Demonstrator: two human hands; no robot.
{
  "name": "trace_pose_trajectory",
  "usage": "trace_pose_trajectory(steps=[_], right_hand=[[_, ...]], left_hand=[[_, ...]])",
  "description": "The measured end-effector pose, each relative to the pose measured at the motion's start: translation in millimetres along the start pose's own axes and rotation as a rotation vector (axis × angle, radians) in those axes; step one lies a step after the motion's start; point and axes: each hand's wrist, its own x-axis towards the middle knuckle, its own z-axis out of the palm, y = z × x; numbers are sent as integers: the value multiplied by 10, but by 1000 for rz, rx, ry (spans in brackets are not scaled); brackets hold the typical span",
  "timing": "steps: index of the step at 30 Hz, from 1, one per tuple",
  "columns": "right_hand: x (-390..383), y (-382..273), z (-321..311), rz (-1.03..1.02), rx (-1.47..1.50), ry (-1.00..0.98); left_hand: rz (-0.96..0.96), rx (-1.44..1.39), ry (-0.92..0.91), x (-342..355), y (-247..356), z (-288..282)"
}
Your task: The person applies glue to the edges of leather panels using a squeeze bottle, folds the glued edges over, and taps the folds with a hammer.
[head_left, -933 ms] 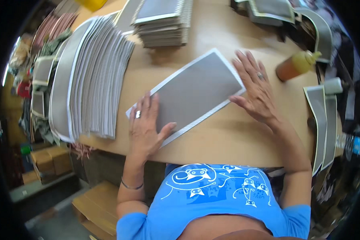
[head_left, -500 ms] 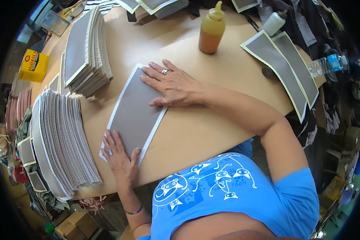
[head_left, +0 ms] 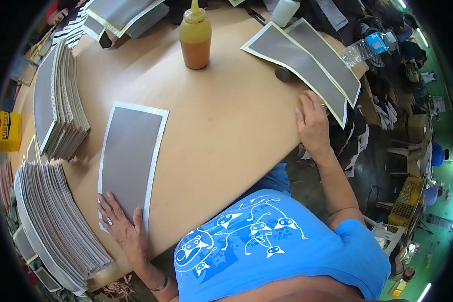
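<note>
A grey panel [head_left: 131, 146] with a white border lies flat on the table in front of me. My left hand [head_left: 121, 224] rests on its near end with the fingers spread. At the table's right edge my right hand [head_left: 314, 126] is against the side of another grey panel [head_left: 307, 65], its thumb apart from the fingers. That bordered panel is slightly bowed and overlaps a second grey panel [head_left: 332, 58]. A small dark round object [head_left: 284, 74] sits beside them.
Two stacks of grey panels, an upright one [head_left: 60, 100] and a fanned one [head_left: 60, 221], stand at the left. A squeeze bottle of amber liquid [head_left: 195, 43] stands toward the back. A white bottle [head_left: 285, 12] and a clear plastic bottle [head_left: 365, 49] are at the right.
My right hand has left the panel in front of me and reached right to the panels at the table's edge. My left hand stays on the near end. The view has shifted right.
</note>
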Motion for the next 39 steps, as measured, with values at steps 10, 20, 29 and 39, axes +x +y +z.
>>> trace_pose_trajectory(steps=[10,20,29,39], right_hand=[[346,175,196,177,-78,25],[458,-228,-81,197,127,-241],[451,-733,-371,-26,740,-471],[1086,-1593,88,-550,530,-253]], left_hand=[[2,-25,4,21,-57,3],[11,-23,-7,-1,-26,-6],[69,-122,5,-4,-17,32],[59,-45,18,-81,148,-6]])
